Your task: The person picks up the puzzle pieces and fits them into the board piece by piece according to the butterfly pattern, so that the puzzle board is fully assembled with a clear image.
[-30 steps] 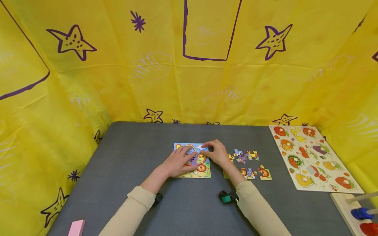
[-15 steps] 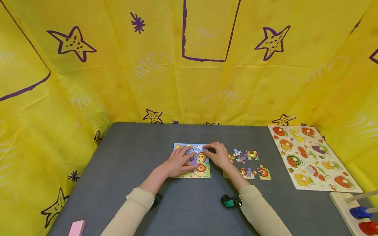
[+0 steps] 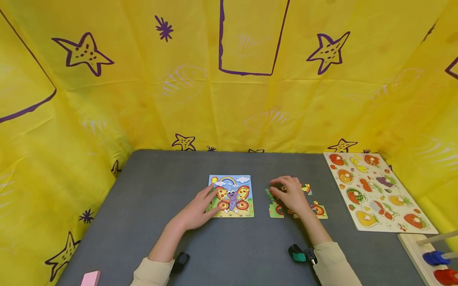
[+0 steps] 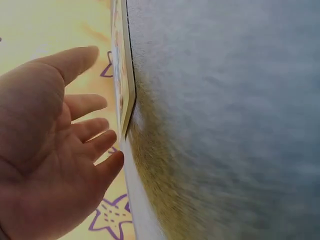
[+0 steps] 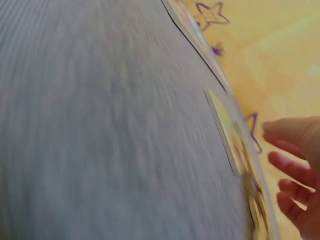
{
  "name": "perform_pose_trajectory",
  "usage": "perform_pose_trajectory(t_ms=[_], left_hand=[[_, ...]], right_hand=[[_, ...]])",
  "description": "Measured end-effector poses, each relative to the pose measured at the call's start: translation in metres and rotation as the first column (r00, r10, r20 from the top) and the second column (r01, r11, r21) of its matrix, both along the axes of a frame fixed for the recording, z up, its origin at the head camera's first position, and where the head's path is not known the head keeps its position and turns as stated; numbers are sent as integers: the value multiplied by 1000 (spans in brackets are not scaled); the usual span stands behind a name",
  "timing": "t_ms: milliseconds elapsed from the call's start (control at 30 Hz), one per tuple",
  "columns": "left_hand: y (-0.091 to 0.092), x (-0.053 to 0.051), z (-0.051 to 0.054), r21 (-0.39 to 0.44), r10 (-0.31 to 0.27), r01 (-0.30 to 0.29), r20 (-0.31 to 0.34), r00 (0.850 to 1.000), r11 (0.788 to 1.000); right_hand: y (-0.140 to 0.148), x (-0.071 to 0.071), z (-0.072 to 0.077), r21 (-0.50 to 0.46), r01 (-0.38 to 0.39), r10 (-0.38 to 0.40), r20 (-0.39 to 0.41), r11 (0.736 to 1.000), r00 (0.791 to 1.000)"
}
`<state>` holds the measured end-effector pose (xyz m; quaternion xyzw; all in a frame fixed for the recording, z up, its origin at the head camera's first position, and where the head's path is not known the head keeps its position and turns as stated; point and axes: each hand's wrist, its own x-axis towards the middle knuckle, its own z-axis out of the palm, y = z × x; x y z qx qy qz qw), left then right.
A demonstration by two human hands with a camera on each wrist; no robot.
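Note:
A square butterfly puzzle board lies flat near the table's middle, its whole picture visible. At its left edge is my left hand, fingers spread and holding nothing; the left wrist view also shows this hand with a bare palm beside the board. My right hand hovers over several loose jigsaw pieces to the board's right, hiding some of them. In the right wrist view its bent fingers stand apart from the nearest piece, with nothing seen between them.
A wooden fruit peg board lies at the table's right. A wooden frame with blue and red rings stands at the front right. A pink block is at the front left. Yellow cloth hangs behind the grey table.
My right hand has left the board's upper right corner and moved right, over the loose pieces. My left hand has slid left off the board's middle, uncovering the butterfly.

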<state>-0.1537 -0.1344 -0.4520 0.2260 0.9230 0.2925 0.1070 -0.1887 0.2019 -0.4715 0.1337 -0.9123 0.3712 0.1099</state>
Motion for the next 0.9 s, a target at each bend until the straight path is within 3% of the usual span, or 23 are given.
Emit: perform_pose_trajectory(t_ms=[167,367,533,900], left_hand=[[-9,11,-3,0,-5,5,26,1000,1000],[-13,14,-9,13,-20,20,15,1000,1000],[-14,14,-14,27,-26,26,1,1000,999],[-14,13,-18,63,-17,16,10,1000,998]], right_hand=[[15,5,-5,98,-56,61,-48,994,997],[23,7,-7,162,-95,106,-56,982,993],[25,9,-7,154,-85,87,-7,984,996],[24,6,-5,69,-39,40,-12,997,999]])
